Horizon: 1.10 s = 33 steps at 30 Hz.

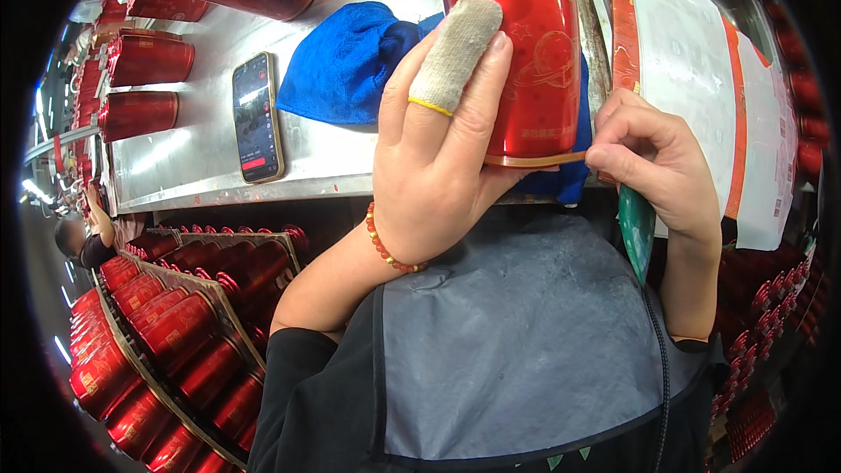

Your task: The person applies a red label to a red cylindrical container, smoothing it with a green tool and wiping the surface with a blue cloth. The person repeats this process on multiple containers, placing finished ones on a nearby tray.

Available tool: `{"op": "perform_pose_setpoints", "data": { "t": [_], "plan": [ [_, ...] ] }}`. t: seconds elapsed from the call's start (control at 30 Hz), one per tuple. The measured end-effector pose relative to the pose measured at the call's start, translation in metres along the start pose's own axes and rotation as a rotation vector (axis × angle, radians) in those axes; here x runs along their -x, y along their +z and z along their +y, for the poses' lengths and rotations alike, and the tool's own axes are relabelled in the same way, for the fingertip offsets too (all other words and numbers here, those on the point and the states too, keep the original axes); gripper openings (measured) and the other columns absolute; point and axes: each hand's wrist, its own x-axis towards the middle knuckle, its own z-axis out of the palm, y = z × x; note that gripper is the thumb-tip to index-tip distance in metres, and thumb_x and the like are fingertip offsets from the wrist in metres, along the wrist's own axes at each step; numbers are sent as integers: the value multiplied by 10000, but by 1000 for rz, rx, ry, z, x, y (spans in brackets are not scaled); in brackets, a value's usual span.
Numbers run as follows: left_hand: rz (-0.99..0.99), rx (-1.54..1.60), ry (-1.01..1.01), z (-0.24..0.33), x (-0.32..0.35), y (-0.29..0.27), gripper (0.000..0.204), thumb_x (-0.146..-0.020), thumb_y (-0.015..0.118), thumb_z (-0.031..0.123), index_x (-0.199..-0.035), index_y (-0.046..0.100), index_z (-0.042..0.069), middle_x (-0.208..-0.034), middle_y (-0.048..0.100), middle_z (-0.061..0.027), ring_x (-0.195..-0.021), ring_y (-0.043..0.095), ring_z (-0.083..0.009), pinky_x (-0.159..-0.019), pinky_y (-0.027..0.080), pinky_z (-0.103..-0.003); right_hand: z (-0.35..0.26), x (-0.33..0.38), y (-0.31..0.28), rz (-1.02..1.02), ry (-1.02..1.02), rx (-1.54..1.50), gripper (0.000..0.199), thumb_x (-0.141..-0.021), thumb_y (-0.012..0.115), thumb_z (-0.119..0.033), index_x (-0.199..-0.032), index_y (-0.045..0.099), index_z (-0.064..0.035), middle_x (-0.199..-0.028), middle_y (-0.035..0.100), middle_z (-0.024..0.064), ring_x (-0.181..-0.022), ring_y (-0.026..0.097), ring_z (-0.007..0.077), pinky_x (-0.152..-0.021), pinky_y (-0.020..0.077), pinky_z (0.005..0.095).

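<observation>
grey apron [526, 333] fills the lower view; above it the left hand [438, 149], one finger in a cloth cot, wraps the red can [526, 44] at the steel table's [210, 166] edge. right hand [657, 166] pinches a thin strip [539, 159] at the can's base. step looks like banding; next needs steady pull around.

Shiny steel tabletop [350, 158] catching glare, blue cloth [350, 57] and phone [257, 117] lying on it, red cans [144, 61] lined along its far left, trays of red cans [166, 333] below left, another person [83, 241] at left edge, dim surroundings
</observation>
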Motion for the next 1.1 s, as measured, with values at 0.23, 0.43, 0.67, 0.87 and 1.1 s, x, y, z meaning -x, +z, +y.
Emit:
{"op": "perform_pose_setpoints", "data": {
  "t": [0.23,0.43,0.67,0.87,1.1],
  "plan": [
    [-13,59,-16,-7,9,2,1020,-678,950,323,-1491,471,-63,-1539,475,-238,-1404,488,-367,-1131,455,-406,1,-5,4,-3,-24,51,134,-925,772,-86,-854,683,-15,-879,542,-35,-726,513,17,-655,400,202],
    [-68,191,-112,-10,20,-2,953,-790,886,263,-1521,394,-100,-1562,403,-299,-1435,436,-428,-1164,391,-448,3,-4,2,10,-55,128,122,-924,772,-85,-873,688,-14,-871,542,-37,-715,512,16,-646,398,198],
    [-243,520,-341,-19,31,-8,1016,-850,825,373,-1586,281,-68,-1612,359,-233,-1543,244,-406,-1249,185,-508,-4,-5,0,52,81,-36,352,-916,751,-57,-1220,603,36,-908,603,5,-756,586,30,-713,482,181],
    [-156,832,-685,0,21,-4,1004,-832,863,281,-1580,288,-63,-1582,376,-215,-1511,310,-325,-1238,242,-435,0,-11,10,62,1,-76,563,-891,799,-68,-1370,538,71,-868,605,12,-657,553,1,-579,414,162],
    [-195,861,-765,5,13,-9,1015,-825,879,254,-1588,279,-42,-1577,369,-191,-1490,338,-288,-1225,270,-410,1,-14,9,30,1,-113,601,-873,819,-77,-1380,537,79,-857,612,15,-634,552,2,-563,410,166]
  ]
}}
